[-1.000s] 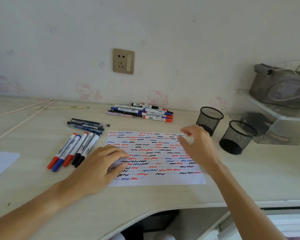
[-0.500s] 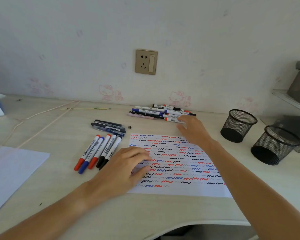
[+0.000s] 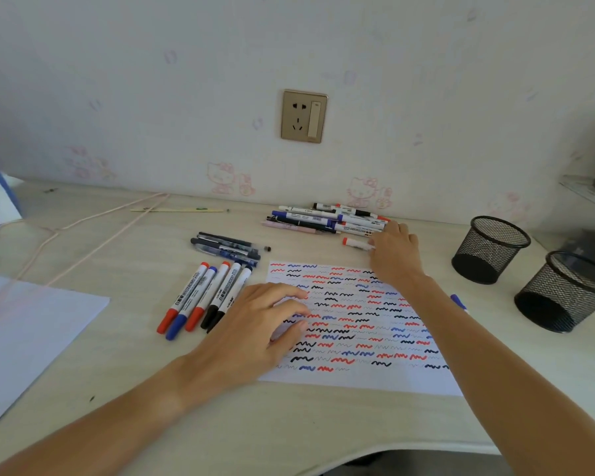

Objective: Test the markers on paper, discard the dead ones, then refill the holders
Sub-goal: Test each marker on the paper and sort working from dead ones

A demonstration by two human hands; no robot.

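**A:** Where are the hands?

**B:** The left hand (image 3: 255, 324) rests on the left edge of the paper (image 3: 354, 376), fingers loosely bent and spread, gripping nothing. The right hand (image 3: 394, 252) reaches past the sheet's far edge to a red-capped marker (image 3: 356, 243) lying apart from the pile (image 3: 330, 218) by the wall. Its fingers cover the marker's right end; whether they pinch it or only touch it, I cannot tell.

**A:** And the rest of the markers?

**B:** Five lie side by side in a row (image 3: 203, 297) just left of the paper, caps toward the person: red, blue, red, black, black. A cluster of dark pens (image 3: 225, 247) sits beyond them. A blue tip (image 3: 458, 301) shows at the paper's right, beside the right forearm.

**A:** The holders?

**B:** Two black mesh holders (image 3: 492, 249) (image 3: 564, 292) stand at the right of the desk (image 3: 117, 372), near each other. The paper is covered with red, blue and black squiggles.
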